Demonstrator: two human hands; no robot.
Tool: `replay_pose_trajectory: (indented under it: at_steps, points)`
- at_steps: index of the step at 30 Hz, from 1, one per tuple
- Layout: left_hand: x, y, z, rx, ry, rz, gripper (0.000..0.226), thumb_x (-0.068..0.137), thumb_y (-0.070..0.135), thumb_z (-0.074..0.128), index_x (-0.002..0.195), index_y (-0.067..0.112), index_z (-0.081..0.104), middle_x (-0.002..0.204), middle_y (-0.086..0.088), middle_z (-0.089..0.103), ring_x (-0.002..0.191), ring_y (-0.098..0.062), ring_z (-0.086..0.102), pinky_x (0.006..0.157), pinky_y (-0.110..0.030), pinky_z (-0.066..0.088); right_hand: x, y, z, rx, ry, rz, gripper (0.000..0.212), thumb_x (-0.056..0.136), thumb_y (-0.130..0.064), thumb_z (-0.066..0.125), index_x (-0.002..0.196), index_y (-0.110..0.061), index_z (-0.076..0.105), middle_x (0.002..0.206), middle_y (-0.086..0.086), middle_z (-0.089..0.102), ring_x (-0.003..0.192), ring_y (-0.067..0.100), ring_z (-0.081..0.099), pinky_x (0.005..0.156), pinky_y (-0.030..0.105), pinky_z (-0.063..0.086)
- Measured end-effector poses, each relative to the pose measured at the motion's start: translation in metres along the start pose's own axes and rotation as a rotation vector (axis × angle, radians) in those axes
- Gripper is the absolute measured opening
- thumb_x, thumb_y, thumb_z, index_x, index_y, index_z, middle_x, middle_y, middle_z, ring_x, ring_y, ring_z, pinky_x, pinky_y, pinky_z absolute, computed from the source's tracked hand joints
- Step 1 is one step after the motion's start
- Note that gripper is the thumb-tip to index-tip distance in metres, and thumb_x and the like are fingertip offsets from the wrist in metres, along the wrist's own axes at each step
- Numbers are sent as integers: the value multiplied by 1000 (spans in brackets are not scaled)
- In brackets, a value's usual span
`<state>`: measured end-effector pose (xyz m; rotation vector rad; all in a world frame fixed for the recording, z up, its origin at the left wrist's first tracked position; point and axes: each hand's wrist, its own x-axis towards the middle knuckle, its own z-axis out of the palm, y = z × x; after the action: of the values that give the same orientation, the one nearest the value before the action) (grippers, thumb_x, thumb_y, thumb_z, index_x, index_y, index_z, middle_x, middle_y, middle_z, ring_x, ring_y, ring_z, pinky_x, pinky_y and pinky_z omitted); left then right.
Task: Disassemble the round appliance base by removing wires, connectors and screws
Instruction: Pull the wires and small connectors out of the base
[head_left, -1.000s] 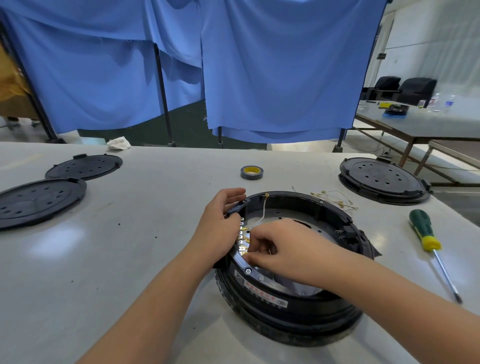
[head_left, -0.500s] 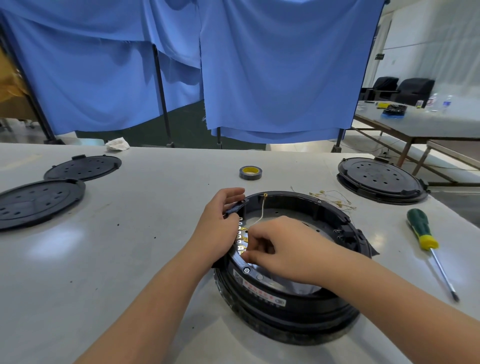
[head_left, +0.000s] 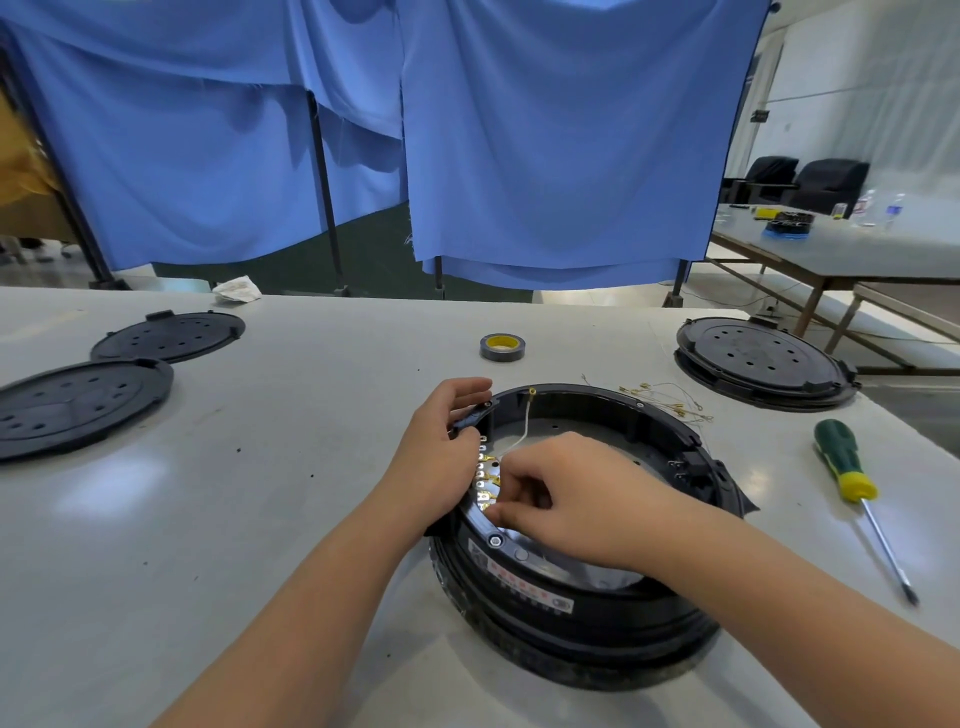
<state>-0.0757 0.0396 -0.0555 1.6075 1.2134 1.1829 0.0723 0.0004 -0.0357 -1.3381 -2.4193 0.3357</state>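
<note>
While left hand (head_left: 441, 447) grips the round base (head_left: 576, 613) rim mid-table, right hand (head_left: 566, 499) pinches a brass connector (head_left: 485, 498). White wire (head_left: 525, 431) looks thin, fragile: pull at the terminal, not the lead.

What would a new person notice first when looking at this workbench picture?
First, the two hands at the centre: the left hand grips the rim of the round black appliance base, while the right hand pinches at the row of gold terminals inside it. Next, the green and yellow screwdriver lying on the table to the right. Behind everything hang blue curtains.
</note>
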Motion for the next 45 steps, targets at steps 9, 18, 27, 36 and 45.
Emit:
replay_pose_trajectory:
  at_steps: [9, 18, 27, 36, 45]
  points:
    - [1, -1, 0, 11, -3, 0, 56, 85, -15, 39, 115, 30, 54, 121, 5, 59, 117, -11, 54, 101, -40, 46, 4, 3, -4, 123, -24, 57, 17, 78, -39, 73, 68, -29, 64, 63, -11, 61, 58, 1, 53, 59, 25, 46]
    - [1, -2, 0, -7, -4, 5, 56, 84, -16, 39, 115, 28, 54, 122, 2, 59, 117, -11, 55, 101, -42, 46, 1, 5, -1, 97, -22, 53, 23, 79, -40, 71, 65, -27, 58, 57, -10, 54, 54, 3, 49, 56, 26, 42]
    - [0, 0, 0, -7, -3, 5, 55, 84, -15, 39, 117, 26, 54, 124, 1, 59, 118, -12, 54, 102, -44, 45, -2, 14, -7, 196, 41, 60, 12, 81, -35, 70, 75, -26, 66, 74, -8, 64, 69, 6, 55, 69, 33, 50]
    - [0, -2, -1, -17, 1, 0, 54, 85, -15, 40, 119, 24, 54, 123, 2, 59, 118, -11, 55, 103, -40, 45, -10, 7, -22, 18, 170, -19, 1, 85, -33, 67, 86, -33, 68, 81, -17, 57, 75, 4, 55, 66, 16, 42]
    - [2, -4, -1, -11, 1, 6, 53, 87, -11, 42, 113, 33, 56, 116, 16, 60, 113, 0, 54, 96, -24, 46, -3, 53, -82, -57, 359, 182, 10, 90, -24, 61, 95, -26, 69, 91, -14, 61, 84, 4, 58, 77, 25, 47]
